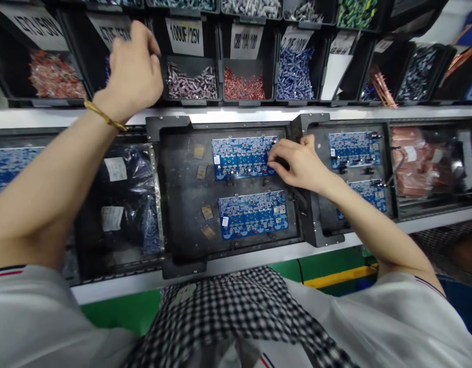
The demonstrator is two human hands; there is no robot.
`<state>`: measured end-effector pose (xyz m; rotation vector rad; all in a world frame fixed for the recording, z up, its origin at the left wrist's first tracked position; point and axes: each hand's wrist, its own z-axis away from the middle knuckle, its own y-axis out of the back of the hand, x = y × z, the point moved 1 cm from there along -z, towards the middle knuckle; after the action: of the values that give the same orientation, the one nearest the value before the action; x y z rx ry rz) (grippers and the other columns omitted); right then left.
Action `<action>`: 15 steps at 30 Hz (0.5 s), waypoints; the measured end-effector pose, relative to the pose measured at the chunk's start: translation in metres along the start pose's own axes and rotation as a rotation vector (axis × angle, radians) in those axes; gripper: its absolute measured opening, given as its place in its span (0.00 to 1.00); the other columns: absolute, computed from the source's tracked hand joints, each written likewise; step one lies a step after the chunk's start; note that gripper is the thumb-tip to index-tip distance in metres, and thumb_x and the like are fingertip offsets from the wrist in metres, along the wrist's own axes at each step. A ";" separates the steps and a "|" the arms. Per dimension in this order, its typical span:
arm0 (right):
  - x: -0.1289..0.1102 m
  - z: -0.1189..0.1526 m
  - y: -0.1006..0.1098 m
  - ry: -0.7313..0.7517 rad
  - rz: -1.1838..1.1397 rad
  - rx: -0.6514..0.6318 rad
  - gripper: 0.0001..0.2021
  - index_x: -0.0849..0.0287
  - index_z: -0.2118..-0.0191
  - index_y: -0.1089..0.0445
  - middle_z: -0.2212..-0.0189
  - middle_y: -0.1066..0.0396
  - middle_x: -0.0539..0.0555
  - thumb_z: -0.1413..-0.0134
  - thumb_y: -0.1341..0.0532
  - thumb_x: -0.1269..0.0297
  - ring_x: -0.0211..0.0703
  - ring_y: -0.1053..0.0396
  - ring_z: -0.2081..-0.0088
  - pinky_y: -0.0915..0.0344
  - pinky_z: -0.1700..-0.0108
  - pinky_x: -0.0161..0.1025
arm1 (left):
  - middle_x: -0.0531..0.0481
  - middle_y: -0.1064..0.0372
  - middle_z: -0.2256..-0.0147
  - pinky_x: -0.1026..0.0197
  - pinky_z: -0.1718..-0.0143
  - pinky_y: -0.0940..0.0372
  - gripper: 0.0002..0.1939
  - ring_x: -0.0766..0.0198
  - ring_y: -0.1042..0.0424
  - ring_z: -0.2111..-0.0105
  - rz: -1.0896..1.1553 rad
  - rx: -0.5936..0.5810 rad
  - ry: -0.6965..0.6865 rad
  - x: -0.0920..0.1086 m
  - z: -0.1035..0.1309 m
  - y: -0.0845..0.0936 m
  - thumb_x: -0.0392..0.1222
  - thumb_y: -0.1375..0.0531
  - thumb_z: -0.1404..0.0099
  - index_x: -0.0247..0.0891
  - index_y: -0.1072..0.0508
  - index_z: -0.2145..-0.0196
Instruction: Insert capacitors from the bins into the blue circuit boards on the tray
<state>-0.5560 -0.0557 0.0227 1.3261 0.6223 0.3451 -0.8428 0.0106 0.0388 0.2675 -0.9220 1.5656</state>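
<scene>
My right hand (pixel 295 161) is at the right end of the upper blue circuit board (pixel 241 158). Its thumb and forefinger are pinched together over the board; whatever small thing they hold is too small to make out. Below lies a second blue circuit board (pixel 253 215), in the same black tray (pixel 186 194). My left hand (pixel 134 74) is raised at the row of black bins, in front of the one holding blue parts. Its fingers are curled, the fingertips hidden, and no held thing shows.
Labelled bins hold purple capacitors (pixel 192 83), small red parts (pixel 243 85), blue capacitors (pixel 295 76) and orange parts (pixel 54 76). To the right, another tray carries blue boards (pixel 354 148). Bagged parts (pixel 124 199) lie left, pink bags (pixel 416 163) far right. Raised black tray ends (pixel 307 189) stand between trays.
</scene>
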 end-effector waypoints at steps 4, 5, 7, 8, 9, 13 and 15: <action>-0.001 -0.001 -0.007 0.018 0.048 -0.019 0.09 0.59 0.66 0.33 0.62 0.28 0.54 0.42 0.49 0.64 0.47 0.33 0.62 0.55 0.57 0.46 | 0.57 0.35 0.80 0.82 0.77 0.52 0.22 0.78 0.32 0.73 -0.174 0.089 -0.101 0.000 -0.007 0.010 0.45 0.55 0.27 0.27 0.28 0.68; -0.001 -0.001 -0.007 0.021 0.062 -0.021 0.10 0.59 0.66 0.33 0.63 0.28 0.54 0.42 0.49 0.63 0.47 0.33 0.61 0.56 0.58 0.46 | 0.58 0.37 0.81 0.83 0.77 0.54 0.22 0.79 0.32 0.73 -0.237 0.131 -0.145 0.002 -0.009 0.018 0.41 0.55 0.27 0.27 0.28 0.69; -0.002 -0.001 -0.008 0.029 0.082 -0.025 0.10 0.59 0.66 0.33 0.63 0.28 0.53 0.41 0.50 0.63 0.48 0.33 0.61 0.56 0.58 0.46 | 0.62 0.43 0.84 0.84 0.77 0.60 0.17 0.82 0.37 0.75 -0.451 0.245 -0.263 0.011 -0.014 0.043 0.33 0.51 0.30 0.27 0.30 0.74; -0.002 -0.001 -0.008 0.033 0.089 -0.028 0.11 0.59 0.66 0.32 0.64 0.28 0.53 0.41 0.50 0.63 0.48 0.34 0.61 0.56 0.58 0.46 | 0.64 0.46 0.85 0.84 0.77 0.62 0.14 0.82 0.42 0.77 -0.606 0.307 -0.331 0.017 -0.016 0.057 0.28 0.47 0.33 0.27 0.30 0.76; -0.001 -0.001 -0.008 0.036 0.094 -0.029 0.11 0.59 0.66 0.32 0.64 0.28 0.54 0.41 0.50 0.63 0.48 0.34 0.62 0.56 0.57 0.47 | 0.65 0.49 0.86 0.85 0.77 0.63 0.11 0.81 0.47 0.78 -0.779 0.356 -0.401 0.023 -0.019 0.070 0.26 0.43 0.37 0.27 0.30 0.77; 0.000 -0.001 -0.009 0.042 0.122 -0.024 0.11 0.59 0.66 0.31 0.64 0.28 0.54 0.42 0.50 0.63 0.48 0.34 0.62 0.55 0.56 0.48 | 0.66 0.46 0.85 0.86 0.69 0.56 0.04 0.82 0.49 0.76 -1.007 0.473 -0.591 0.033 -0.024 0.098 0.31 0.35 0.42 0.26 0.27 0.71; -0.001 0.000 -0.009 0.046 0.142 -0.023 0.11 0.59 0.66 0.31 0.64 0.28 0.54 0.41 0.50 0.62 0.48 0.34 0.62 0.55 0.57 0.48 | 0.64 0.43 0.83 0.79 0.71 0.51 0.08 0.81 0.45 0.76 -0.698 0.506 -0.619 0.032 -0.024 0.097 0.35 0.38 0.36 0.27 0.31 0.70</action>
<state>-0.5579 -0.0583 0.0138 1.3470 0.5617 0.4981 -0.9310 0.0554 0.0050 1.3407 -0.7436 1.0286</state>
